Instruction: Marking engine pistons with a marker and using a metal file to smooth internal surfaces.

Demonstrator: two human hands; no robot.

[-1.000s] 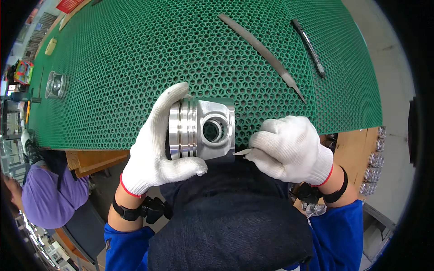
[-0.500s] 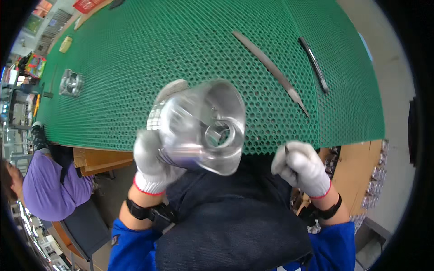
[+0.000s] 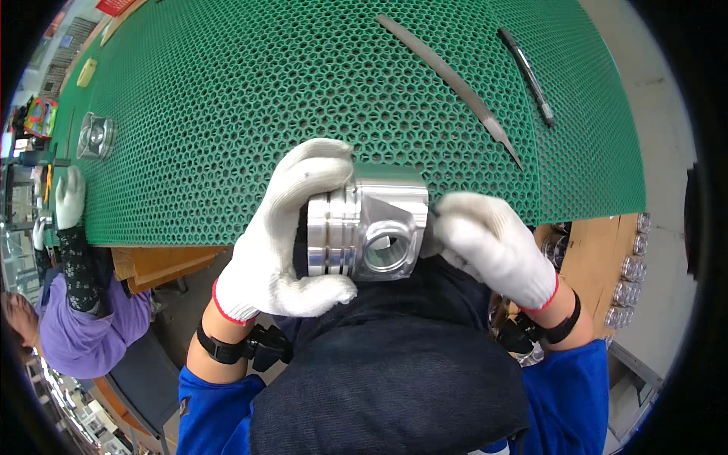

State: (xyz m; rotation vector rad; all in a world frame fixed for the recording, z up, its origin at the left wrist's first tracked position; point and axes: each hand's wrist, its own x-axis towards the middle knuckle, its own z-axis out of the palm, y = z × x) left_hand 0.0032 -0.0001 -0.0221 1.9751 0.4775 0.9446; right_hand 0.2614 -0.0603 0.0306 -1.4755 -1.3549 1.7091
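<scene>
A shiny metal piston (image 3: 387,227) lies on its side in the air just above the near edge of the green mat. My gloved left hand (image 3: 292,227) is shut around its grooved end, fingers over the top and thumb below. The round pin hole faces up at me. At the piston's skirt end is my gloved right hand (image 3: 493,243), its fingers curled together. Something small and dark seems to show at those fingertips, but blur hides its kind. Farther out on the mat lie a long grey file (image 3: 447,76) and a black marker pen (image 3: 527,76).
The green honeycomb mat (image 3: 227,129) covers the table. Another piston (image 3: 96,136) and a yellow block (image 3: 87,72) rest at the far left. A co-worker in purple (image 3: 95,326) sits at left, one gloved hand by the table edge. Several pistons (image 3: 626,292) line a wooden surface at lower right.
The piston has turned from its open skirt facing me to lying sideways, its grooved end in my left hand. My right hand has come left to the skirt. The co-worker's arm now reaches forward.
</scene>
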